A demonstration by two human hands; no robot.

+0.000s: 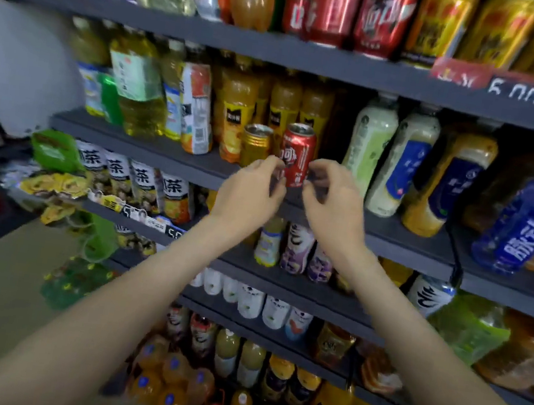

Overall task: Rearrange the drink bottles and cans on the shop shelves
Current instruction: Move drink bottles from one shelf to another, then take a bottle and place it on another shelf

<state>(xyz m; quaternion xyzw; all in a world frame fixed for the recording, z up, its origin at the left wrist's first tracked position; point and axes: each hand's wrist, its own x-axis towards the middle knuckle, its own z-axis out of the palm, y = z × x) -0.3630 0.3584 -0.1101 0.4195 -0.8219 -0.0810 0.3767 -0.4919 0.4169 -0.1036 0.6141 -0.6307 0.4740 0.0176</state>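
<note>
Both bare hands are raised in front of the second shelf (196,161) from the top, close to its front edge. A red can (297,154) stands upright at that front edge, and a gold can (256,146) stands upright just beside it on its left. The left hand (251,189) has its fingers curled loosely, its fingertips near the lower left side of the red can and in front of the base of the gold can; its grip is released and holds nothing. The right hand (333,200) mirrors it, fingers curled and fingertips just beside the lower right side of the red can; its grip too is slack and empty. The red can thus sits between the two grips, and motion blur hides whether either fingertip touches it. Behind the cans stand orange juice bottles (237,109), and to their right, along the same shelf, pale milky bottles with blue labels (402,159). The top shelf above carries a row of red cans (330,8) and gold cans (488,31), with a price tag (514,90) on its front edge.
</note>
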